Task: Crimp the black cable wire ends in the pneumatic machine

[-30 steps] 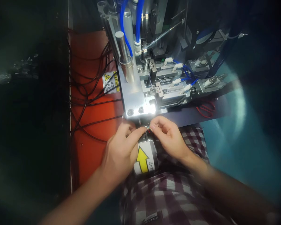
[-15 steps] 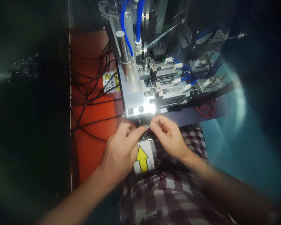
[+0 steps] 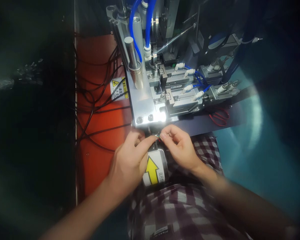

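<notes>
Orange panel (image 3: 96,166) mid-left, and just below frame centre, left hand (image 3: 130,156) and right hand (image 3: 181,146) pinch nearly closed on a tiny wired piece (image 3: 158,136) (mostly hidden); probably light, bendy, fragile, best held by its body, not the strands (image 3: 159,140).

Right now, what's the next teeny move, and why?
Perhaps a gentle nudge with the right grip while the left grip holds steady: both pinch at a tiny part with a red strand, just beyond the yellow arrow. It's too small to see clearly, so going slowly seems wise.
</notes>
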A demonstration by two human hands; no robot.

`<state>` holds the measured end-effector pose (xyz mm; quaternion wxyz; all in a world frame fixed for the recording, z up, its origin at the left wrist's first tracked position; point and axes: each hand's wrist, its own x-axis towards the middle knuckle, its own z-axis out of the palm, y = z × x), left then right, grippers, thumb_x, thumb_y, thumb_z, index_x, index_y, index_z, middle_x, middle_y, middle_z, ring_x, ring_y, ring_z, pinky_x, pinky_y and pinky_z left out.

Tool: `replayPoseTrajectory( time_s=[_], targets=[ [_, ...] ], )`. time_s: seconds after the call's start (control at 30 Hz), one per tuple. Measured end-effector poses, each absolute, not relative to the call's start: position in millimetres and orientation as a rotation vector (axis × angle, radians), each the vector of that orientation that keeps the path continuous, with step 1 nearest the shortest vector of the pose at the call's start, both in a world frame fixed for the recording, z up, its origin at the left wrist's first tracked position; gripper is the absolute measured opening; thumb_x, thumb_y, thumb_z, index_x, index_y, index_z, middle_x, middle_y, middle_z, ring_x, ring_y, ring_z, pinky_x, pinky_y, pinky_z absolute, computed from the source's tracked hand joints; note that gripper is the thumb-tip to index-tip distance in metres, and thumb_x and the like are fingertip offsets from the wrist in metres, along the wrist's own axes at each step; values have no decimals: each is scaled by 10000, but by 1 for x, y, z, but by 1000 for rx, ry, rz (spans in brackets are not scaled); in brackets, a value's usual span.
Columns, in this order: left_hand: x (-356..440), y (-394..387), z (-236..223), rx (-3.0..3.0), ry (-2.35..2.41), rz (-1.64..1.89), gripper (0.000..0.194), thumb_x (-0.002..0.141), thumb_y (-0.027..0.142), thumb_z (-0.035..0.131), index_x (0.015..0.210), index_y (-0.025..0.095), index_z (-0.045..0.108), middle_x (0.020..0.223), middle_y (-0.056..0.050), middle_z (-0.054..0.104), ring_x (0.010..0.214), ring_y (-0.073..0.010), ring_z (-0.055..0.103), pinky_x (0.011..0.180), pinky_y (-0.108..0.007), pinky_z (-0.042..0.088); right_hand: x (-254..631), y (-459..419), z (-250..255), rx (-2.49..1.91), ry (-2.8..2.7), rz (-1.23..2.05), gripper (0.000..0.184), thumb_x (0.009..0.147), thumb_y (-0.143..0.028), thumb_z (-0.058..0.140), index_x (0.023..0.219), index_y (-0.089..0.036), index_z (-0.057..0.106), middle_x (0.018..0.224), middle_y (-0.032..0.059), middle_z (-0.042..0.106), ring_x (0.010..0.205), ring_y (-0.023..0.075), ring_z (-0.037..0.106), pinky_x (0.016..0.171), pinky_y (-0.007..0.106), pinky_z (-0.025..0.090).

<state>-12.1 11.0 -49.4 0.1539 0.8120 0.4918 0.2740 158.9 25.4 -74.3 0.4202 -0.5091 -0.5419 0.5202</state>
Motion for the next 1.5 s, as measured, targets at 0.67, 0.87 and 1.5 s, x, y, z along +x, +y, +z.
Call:
replayPoseTrajectory(
  time_s=[0.67,0.87,1.5],
  targets=[
    [-11,12,-48,2339,1424,796,295,844,37,491,1043,130,688,875,-64,539,750,-143,565,616,-246,476,158,28,-69,-1318,-1319,1359,193,893,-299,532,734,-192,506,678,-11,475,636,133,445,546,257,363],
    [-11,12,-48,2344,1425,789,291,856,53,481,1048,145,679,873,-57,539,746,-139,560,617,-248,479,158,27,-68,-1334,-1311,1375,200,895,-313,530,736,-194,500,671,-17,467,628,131,445,549,257,364],
    [-11,12,-47,2409,1426,756,285,852,60,489,1055,132,677,872,-67,534,752,-152,579,624,-255,513,149,21,-64,-1440,-1164,1371,212,878,-306,539,701,-202,488,600,-47,431,550,111,403,505,239,345]
  ],
)
